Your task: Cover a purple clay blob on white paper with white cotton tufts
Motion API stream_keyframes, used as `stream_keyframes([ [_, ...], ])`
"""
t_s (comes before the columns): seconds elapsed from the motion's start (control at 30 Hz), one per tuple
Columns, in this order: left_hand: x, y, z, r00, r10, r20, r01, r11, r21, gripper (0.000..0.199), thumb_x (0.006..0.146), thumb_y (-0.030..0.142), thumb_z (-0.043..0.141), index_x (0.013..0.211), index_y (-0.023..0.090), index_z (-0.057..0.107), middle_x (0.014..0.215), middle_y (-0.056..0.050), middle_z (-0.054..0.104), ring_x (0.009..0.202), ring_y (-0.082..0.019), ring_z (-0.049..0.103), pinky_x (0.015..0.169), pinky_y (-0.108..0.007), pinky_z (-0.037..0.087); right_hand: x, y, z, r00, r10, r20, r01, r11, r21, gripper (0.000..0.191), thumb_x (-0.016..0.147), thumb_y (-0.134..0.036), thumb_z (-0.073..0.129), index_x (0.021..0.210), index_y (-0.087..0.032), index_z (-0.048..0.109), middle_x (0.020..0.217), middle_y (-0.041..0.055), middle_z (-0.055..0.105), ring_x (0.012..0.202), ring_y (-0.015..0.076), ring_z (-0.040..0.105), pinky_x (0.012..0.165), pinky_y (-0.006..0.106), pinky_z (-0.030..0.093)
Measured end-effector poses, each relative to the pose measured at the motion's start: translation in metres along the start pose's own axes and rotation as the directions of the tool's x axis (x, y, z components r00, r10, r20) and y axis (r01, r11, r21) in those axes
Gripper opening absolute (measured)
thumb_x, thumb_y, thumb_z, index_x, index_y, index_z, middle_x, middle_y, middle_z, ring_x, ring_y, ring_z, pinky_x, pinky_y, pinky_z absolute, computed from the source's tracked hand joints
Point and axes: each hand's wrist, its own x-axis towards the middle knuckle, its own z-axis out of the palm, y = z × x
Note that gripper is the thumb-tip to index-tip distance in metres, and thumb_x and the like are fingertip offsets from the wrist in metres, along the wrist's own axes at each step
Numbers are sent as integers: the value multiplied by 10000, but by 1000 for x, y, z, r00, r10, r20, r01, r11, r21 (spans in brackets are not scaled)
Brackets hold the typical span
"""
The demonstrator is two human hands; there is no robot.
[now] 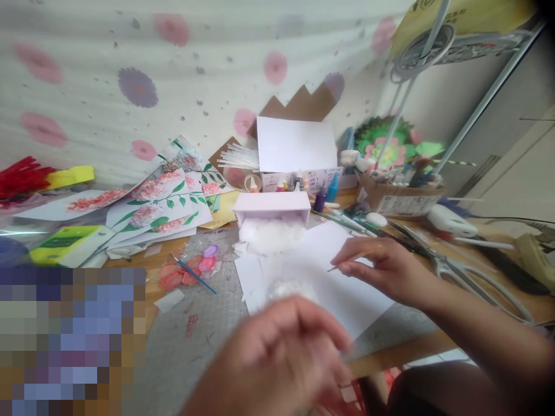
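A thin pointed tool (362,252), brownish along its shaft, is pinched between the thumb and fingers of my right hand (381,268), its tip over a white sheet of paper (347,306). My left hand (281,352) is close to the camera, in front of the paper; motion smears its curled fingers, and whether anything is in them cannot be made out. Just beyond it, a fluffy white clump (290,289) rests on the paper, partly covered. A white open box (273,203) holding white fluffy material (272,232) stands at the paper's far edge.
Painted flower sheets (160,202) lie at the left. A blue brush (195,274) rests over a pink and purple palette (208,264) on the grey cutting mat (203,323). Large scissors (459,268) and a cardboard box (401,199) of tools are at the right. Paint bottles (321,197) stand behind.
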Motion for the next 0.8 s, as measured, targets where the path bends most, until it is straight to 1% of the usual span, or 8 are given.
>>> stream_keyframes([
  [0.07,31,23,-16,974,169,-150,-116,945,307,181,743,429,522,751,255,571,687,6,552,664,-162,525,560,-287,384,1,0,0,1000,13,-13,-12,1000,8,136,801,-277,572,797,-182,669,734,41,669,664,137,603,599,240,474],
  [0.1,49,30,-26,946,259,-196,-115,831,544,142,747,370,517,750,238,569,677,12,556,622,-155,511,543,-283,370,2,0,0,1000,18,-16,-17,1000,13,134,800,-274,574,794,-182,671,738,41,670,668,138,604,601,239,475],
  [0.17,83,34,-47,885,425,-192,-75,535,842,97,752,269,492,737,218,572,724,12,579,656,-158,525,578,-281,374,2,1,0,1000,19,-18,-18,1000,25,128,797,-269,579,787,-182,671,741,42,671,670,138,604,599,238,475],
  [0.27,120,23,-70,786,594,-172,72,188,979,159,739,210,522,882,195,590,938,-43,582,833,-211,544,705,-319,402,2,2,1,1000,7,-13,-7,999,45,126,799,-264,577,792,-178,669,741,43,670,668,135,601,592,235,474],
  [0.33,132,13,-75,762,634,-131,119,62,991,247,744,206,540,987,179,573,1010,-72,571,931,-237,527,780,-330,398,2,4,2,1000,5,-5,-5,999,52,136,805,-272,570,804,-180,669,745,44,669,670,134,599,593,237,474],
  [0.47,139,5,-75,776,623,-100,161,-43,986,267,764,204,532,1028,177,555,985,-74,596,968,-236,519,825,-322,384,3,10,3,1000,13,-13,-12,998,60,147,805,-289,568,809,-189,676,748,44,671,661,136,597,582,240,477],
  [0.6,140,7,-80,789,607,-94,178,-79,981,140,800,192,461,832,186,597,826,-60,620,848,-215,543,737,-308,389,7,14,5,998,42,-43,-38,995,92,148,795,-293,576,768,-193,683,749,45,677,659,141,604,565,236,478],
  [0.8,137,7,-88,710,689,-145,177,25,984,157,784,168,411,748,183,563,727,-44,596,734,-191,531,622,-290,355,11,10,11,998,51,-40,-46,991,128,139,786,-273,591,748,-179,688,717,41,673,631,125,598,574,220,483],
])
